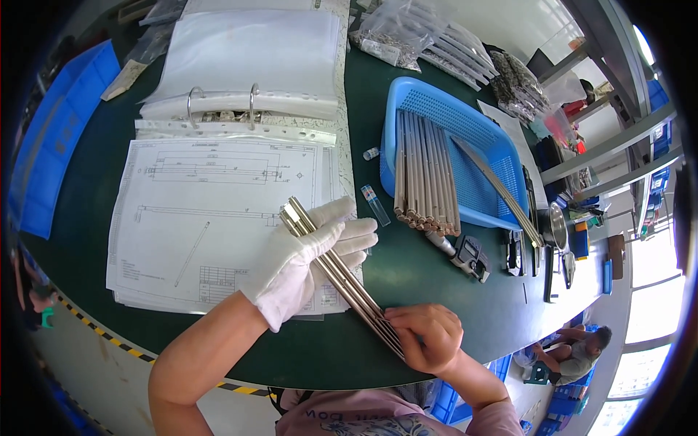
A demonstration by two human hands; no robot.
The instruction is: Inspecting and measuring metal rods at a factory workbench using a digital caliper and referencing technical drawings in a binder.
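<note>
A bundle of slim, shiny metal rods (354, 289) slants between my hands, its upper end over the drawing sheet. My left hand (298, 261), in a white glove, holds the bundle near that upper end. Its thumb lies across the rods while the other fingers reach out beneath and to the right. My bare right hand (430, 336) is closed around the lower end, close to the table's front edge. The printed technical drawing (171, 243) lies under and left of my gloved hand. To the right, more metal rods (425, 171) rest in a blue plastic basket (476, 109), ends jutting over its near rim.
A digital micrometer (469, 256) lies before the basket, with a small clear tube (375, 206) to its left. Longer metal strips (502, 192) lean over the basket's right side. An open ring binder (243, 65) is behind the drawing. Blue bins (62, 134) stand left; bagged parts (396, 36) lie behind.
</note>
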